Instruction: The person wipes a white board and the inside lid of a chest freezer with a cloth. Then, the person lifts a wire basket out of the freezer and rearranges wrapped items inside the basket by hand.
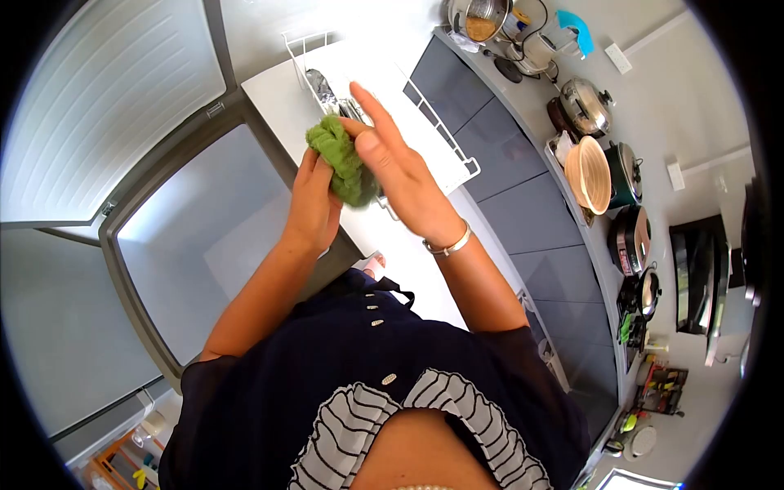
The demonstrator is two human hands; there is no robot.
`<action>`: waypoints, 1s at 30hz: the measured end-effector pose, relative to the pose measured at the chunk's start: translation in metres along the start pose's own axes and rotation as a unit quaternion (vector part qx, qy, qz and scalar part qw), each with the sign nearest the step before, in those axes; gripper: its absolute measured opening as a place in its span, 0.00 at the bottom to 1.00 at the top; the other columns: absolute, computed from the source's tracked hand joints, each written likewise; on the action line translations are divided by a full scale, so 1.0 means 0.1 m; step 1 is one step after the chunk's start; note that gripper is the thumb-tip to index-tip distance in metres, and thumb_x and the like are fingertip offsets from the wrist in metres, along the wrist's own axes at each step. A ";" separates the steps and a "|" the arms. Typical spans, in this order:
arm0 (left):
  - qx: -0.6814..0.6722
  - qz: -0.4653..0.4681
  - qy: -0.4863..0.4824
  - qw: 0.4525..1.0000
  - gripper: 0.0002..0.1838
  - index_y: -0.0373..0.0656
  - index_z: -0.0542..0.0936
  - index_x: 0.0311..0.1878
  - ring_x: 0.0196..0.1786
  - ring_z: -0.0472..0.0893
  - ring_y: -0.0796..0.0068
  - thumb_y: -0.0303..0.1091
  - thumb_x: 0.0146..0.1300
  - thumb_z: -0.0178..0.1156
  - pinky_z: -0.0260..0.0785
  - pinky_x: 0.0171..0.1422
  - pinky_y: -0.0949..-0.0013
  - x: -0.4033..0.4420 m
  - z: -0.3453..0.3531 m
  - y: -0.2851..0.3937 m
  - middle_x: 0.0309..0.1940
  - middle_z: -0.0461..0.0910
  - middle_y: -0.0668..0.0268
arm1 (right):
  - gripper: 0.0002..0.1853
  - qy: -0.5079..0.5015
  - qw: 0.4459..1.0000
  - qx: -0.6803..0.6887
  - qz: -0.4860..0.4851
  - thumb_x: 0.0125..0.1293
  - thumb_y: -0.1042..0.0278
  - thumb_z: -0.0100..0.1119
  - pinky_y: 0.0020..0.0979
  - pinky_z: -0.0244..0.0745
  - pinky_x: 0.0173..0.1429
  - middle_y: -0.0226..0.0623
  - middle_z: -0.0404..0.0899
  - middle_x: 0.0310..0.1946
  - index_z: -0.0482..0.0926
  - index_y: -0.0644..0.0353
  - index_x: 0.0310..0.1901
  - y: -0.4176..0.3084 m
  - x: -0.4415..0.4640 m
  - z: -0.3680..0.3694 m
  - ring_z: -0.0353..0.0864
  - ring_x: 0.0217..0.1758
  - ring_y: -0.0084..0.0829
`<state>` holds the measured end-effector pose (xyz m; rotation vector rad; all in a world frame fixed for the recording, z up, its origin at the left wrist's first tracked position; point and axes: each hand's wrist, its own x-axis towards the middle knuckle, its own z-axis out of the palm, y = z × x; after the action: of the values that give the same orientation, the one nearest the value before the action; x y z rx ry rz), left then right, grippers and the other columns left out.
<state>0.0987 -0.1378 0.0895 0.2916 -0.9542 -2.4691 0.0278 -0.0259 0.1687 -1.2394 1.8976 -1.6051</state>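
A fluffy green cloth is bunched up in my left hand, whose fingers close around its lower left side. My right hand is right beside the cloth with its fingers stretched out. One of its fingertips reaches the cloth's upper edge, though I cannot tell how firmly it touches. A bracelet circles my right wrist. Beneath both hands is a white wire rack, partly hidden by them. In the rack lies a shiny silver packet.
To the left stands an open chest-like appliance with a grey rim and a raised white ribbed lid. Along the right, grey cabinets carry a counter with a woven basket, a lidded steel pot and several other kitchen items.
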 end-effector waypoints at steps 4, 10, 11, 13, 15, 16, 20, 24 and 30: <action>0.032 0.010 0.099 0.995 0.19 0.41 0.68 0.68 0.57 0.79 0.69 0.38 0.79 0.47 0.71 0.65 0.64 0.00 -0.32 0.08 0.59 0.76 0.61 | 0.31 0.058 0.983 -0.164 -0.050 0.78 0.53 0.48 0.39 0.64 0.73 0.57 0.75 0.63 0.59 0.61 0.75 0.18 -0.09 -0.05 0.75 0.65 0.49; 0.307 0.166 0.064 0.935 0.19 0.37 0.68 0.67 0.60 0.77 0.60 0.29 0.76 0.45 0.67 0.66 0.64 -0.24 -0.43 -0.41 0.59 0.76 0.56 | 0.24 -0.038 0.850 -0.525 0.024 0.70 0.59 0.58 0.41 0.70 0.62 0.39 0.85 0.37 0.73 0.59 0.64 0.62 -0.43 0.00 0.83 0.43 0.39; 0.372 0.206 -0.001 0.905 0.20 0.37 0.67 0.68 0.68 0.73 0.56 0.25 0.75 0.45 0.63 0.72 0.62 -0.23 -0.48 -0.55 0.64 0.72 0.52 | 0.21 -0.037 0.840 -0.541 0.017 0.68 0.61 0.59 0.41 0.71 0.57 0.38 0.83 0.32 0.77 0.60 0.60 0.63 -0.42 0.04 0.83 0.39 0.39; 0.385 0.242 -0.123 0.882 0.23 0.39 0.67 0.68 0.78 0.60 0.50 0.20 0.70 0.46 0.49 0.81 0.55 -0.13 -0.41 -0.66 0.72 0.67 0.54 | 0.18 -0.033 0.832 -0.553 -0.007 0.66 0.63 0.59 0.41 0.71 0.53 0.37 0.81 0.28 0.79 0.60 0.56 0.85 -0.47 0.03 0.82 0.36 0.39; 0.483 0.311 -0.153 0.804 0.24 0.42 0.68 0.68 0.79 0.58 0.50 0.19 0.68 0.45 0.42 0.82 0.49 0.00 -0.50 -0.67 0.72 0.67 0.56 | 0.15 -0.028 0.825 -0.563 -0.032 0.65 0.65 0.59 0.41 0.71 0.49 0.36 0.79 0.24 0.82 0.59 0.51 0.94 -0.47 0.00 0.80 0.33 0.39; 0.484 0.312 -0.150 0.804 0.24 0.42 0.68 0.68 0.79 0.58 0.50 0.19 0.68 0.45 0.42 0.82 0.49 0.09 -0.53 -0.67 0.72 0.67 0.56 | 0.14 -0.021 0.833 -0.551 -0.044 0.65 0.65 0.60 0.40 0.70 0.47 0.36 0.79 0.23 0.83 0.59 0.50 0.91 -0.46 -0.02 0.80 0.31 0.38; 0.516 0.349 -0.113 0.774 0.24 0.44 0.67 0.68 0.79 0.59 0.51 0.18 0.69 0.44 0.40 0.82 0.44 0.44 -0.57 -0.70 0.71 0.69 0.59 | 0.15 0.018 0.847 -0.528 -0.053 0.64 0.66 0.62 0.37 0.71 0.44 0.33 0.76 0.20 0.83 0.59 0.50 0.81 -0.44 0.02 0.79 0.27 0.35; 0.445 0.343 -0.009 0.828 0.25 0.45 0.66 0.71 0.76 0.64 0.51 0.20 0.72 0.42 0.48 0.81 0.51 0.90 -0.57 -0.71 0.70 0.70 0.59 | 0.16 0.034 0.858 -0.508 -0.072 0.63 0.66 0.63 0.35 0.71 0.42 0.32 0.75 0.19 0.83 0.58 0.52 0.81 -0.41 0.07 0.78 0.26 0.33; 0.295 0.249 0.130 0.913 0.24 0.45 0.65 0.74 0.67 0.73 0.54 0.30 0.77 0.42 0.62 0.72 0.64 1.65 -0.82 -0.85 0.68 0.72 0.55 | 0.16 0.040 0.850 -0.520 -0.066 0.64 0.66 0.63 0.35 0.71 0.40 0.30 0.75 0.18 0.83 0.57 0.53 0.84 -0.43 0.06 0.77 0.24 0.33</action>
<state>-0.0447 -0.2127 -0.0323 0.4877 -1.4293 -1.5953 0.0236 0.0023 0.0785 -1.6885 2.9203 -0.5633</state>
